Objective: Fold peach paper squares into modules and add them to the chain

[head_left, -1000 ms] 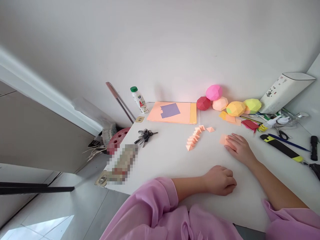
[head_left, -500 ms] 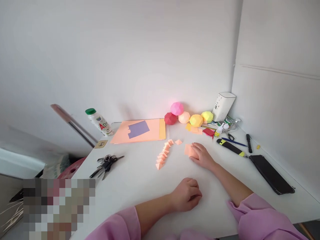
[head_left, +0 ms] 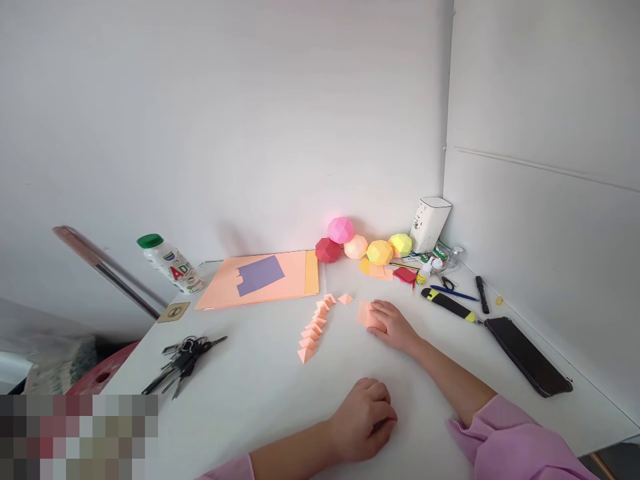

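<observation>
My right hand is over some peach paper squares, its thumb and fingers closed around their right side. Part of the paper is hidden beneath the fingers. Nearer to me, my left hand rests on the table in a loose fist, and no object shows in it. To the left of the right hand, a curved row of folded peach paper pieces lies overlapped on the table. A single folded piece sits apart, between that row's far end and the squares.
Faceted paper balls stand along the back wall. Peach sheets bear a purple piece. A bottle and keys are at left. A cutter, a pen, a glue bottle and a black case lie at right.
The head view has shifted, so the table's things appear lower and further left. Both hands keep nearly the same places on the table, the right one still on the peach squares.
</observation>
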Demonstrator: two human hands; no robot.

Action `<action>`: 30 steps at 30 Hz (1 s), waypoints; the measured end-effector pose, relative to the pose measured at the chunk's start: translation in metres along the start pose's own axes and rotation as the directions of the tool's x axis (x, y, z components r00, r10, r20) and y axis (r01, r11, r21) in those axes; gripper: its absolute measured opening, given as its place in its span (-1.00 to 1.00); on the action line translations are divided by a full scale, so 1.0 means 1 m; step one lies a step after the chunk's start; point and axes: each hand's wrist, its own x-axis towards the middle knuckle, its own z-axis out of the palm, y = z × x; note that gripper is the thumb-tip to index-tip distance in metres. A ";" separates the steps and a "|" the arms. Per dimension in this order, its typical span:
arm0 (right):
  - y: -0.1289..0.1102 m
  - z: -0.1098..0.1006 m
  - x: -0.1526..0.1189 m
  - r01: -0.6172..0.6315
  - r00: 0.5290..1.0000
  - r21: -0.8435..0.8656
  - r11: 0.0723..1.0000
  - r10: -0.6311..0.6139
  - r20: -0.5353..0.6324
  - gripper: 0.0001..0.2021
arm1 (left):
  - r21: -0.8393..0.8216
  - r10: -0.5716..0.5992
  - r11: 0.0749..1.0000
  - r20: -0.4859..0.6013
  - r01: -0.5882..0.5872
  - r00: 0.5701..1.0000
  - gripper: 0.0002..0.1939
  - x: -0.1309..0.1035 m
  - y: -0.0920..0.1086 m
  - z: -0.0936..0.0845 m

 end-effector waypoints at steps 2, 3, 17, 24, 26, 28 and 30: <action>-0.003 -0.002 0.000 0.006 1.000 -0.021 1.000 -0.006 -0.006 -0.65 | 0.000 0.001 1.000 0.004 -0.001 1.000 -0.89 0.000 0.000 0.000; -0.004 -0.004 0.001 0.006 1.000 -0.034 0.999 -0.006 -0.008 -0.65 | 0.001 0.001 1.000 0.006 -0.001 1.000 -0.89 0.001 0.001 0.000; -0.014 -0.013 0.003 0.007 1.000 -0.070 0.998 -0.006 0.014 -0.80 | -0.011 0.014 1.000 -0.009 -0.014 1.000 -0.89 0.000 -0.001 0.002; -0.014 -0.013 0.004 0.009 1.000 -0.034 0.999 -0.009 0.003 -0.84 | -0.015 0.017 1.000 -0.027 -0.018 0.999 -0.88 0.000 -0.001 0.002; -0.014 -0.013 0.004 0.008 1.000 -0.034 0.999 -0.008 0.000 -0.84 | -0.018 0.025 1.000 -0.042 -0.025 0.999 -0.88 -0.001 -0.001 0.001; -0.014 -0.013 0.005 0.007 1.000 -0.038 0.999 -0.007 0.001 -0.84 | -0.022 0.029 0.999 -0.053 -0.030 0.998 -0.88 -0.001 -0.001 0.001; -0.014 -0.012 0.005 0.005 1.000 -0.043 0.999 -0.004 0.003 -0.85 | -0.027 0.023 0.999 -0.059 -0.024 0.998 -0.88 -0.001 -0.002 0.002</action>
